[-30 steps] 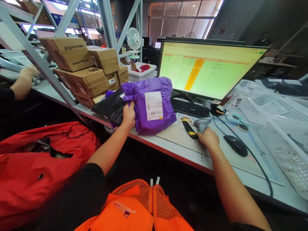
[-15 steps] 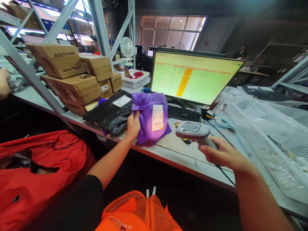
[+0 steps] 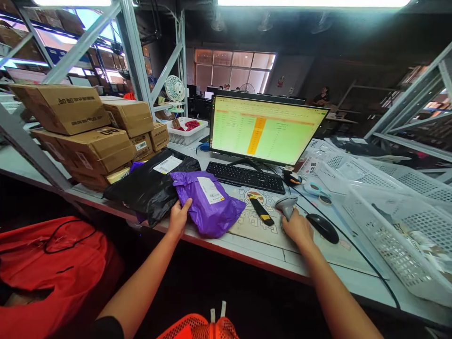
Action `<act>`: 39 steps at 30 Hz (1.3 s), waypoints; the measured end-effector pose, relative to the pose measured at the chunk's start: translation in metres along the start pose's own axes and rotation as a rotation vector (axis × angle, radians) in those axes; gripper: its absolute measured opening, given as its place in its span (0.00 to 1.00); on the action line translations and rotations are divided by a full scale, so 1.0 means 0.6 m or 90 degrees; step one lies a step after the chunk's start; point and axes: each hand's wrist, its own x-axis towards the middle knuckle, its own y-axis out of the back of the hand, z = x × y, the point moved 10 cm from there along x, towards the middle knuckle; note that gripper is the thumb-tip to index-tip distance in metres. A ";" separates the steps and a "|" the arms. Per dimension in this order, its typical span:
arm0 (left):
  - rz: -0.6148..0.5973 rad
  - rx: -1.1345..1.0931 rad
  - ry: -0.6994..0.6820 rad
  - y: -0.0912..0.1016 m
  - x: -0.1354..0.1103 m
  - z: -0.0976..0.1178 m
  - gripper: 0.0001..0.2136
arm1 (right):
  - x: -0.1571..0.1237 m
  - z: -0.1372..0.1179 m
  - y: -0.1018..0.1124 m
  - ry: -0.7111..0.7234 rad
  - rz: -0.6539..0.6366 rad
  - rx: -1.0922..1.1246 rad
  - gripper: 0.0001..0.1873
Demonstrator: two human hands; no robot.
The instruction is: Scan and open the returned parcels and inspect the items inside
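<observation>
A purple mailing bag (image 3: pixel 215 214) with a white label lies at the desk's front edge, tilted against a black mailing bag (image 3: pixel 141 190). My left hand (image 3: pixel 179 217) grips its left edge, thumb on top. On the desk mat (image 3: pixel 254 231) my right hand (image 3: pixel 297 227) is wrapped round a grey barcode scanner (image 3: pixel 286 205), low over the surface. Just right of that hand sits a black mouse (image 3: pixel 323 228). A black and yellow box cutter (image 3: pixel 260 209) lies between the purple bag and the scanner.
Behind the mat stand a keyboard (image 3: pixel 245 177) and a lit monitor (image 3: pixel 264 129). Cardboard boxes (image 3: pixel 99 148) are stacked at left. White plastic baskets (image 3: pixel 399 240) fill the right side, with tape rolls (image 3: pixel 313 188) beside them. A red bag (image 3: pixel 63 273) is below left.
My right hand has brought the scanner down to the mat, away from the purple bag. The purple bag, raised before in my left hand, now lies lower and flatter.
</observation>
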 end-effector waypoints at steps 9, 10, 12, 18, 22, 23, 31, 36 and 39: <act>0.028 0.104 0.026 0.019 0.018 -0.034 0.25 | 0.131 -0.150 0.060 0.225 0.004 -0.026 0.18; 0.027 0.107 0.027 0.020 0.018 -0.034 0.25 | 0.149 -0.168 0.050 0.238 -0.022 -0.029 0.16; 0.021 0.112 0.026 0.020 0.017 -0.035 0.24 | 0.176 -0.191 0.032 0.247 -0.055 -0.039 0.14; 0.018 0.112 0.009 0.023 0.017 -0.035 0.23 | 0.203 -0.210 0.009 0.253 -0.073 -0.057 0.14; 0.018 0.098 0.012 0.021 0.017 -0.037 0.22 | 0.202 -0.222 0.009 0.261 -0.068 -0.060 0.16; 0.020 0.096 0.014 0.020 0.018 -0.037 0.22 | 0.201 -0.225 0.010 0.259 -0.070 -0.061 0.17; 0.050 0.182 -0.099 -0.003 0.001 0.071 0.22 | 0.130 -0.233 0.043 0.287 -0.063 -0.030 0.17; -0.023 0.435 -0.512 -0.095 -0.090 0.249 0.17 | 0.009 -0.211 -0.008 0.314 -0.105 -0.026 0.28; -0.282 0.518 -0.710 -0.175 -0.163 0.227 0.30 | -0.026 -0.175 -0.013 0.301 -0.081 -0.012 0.29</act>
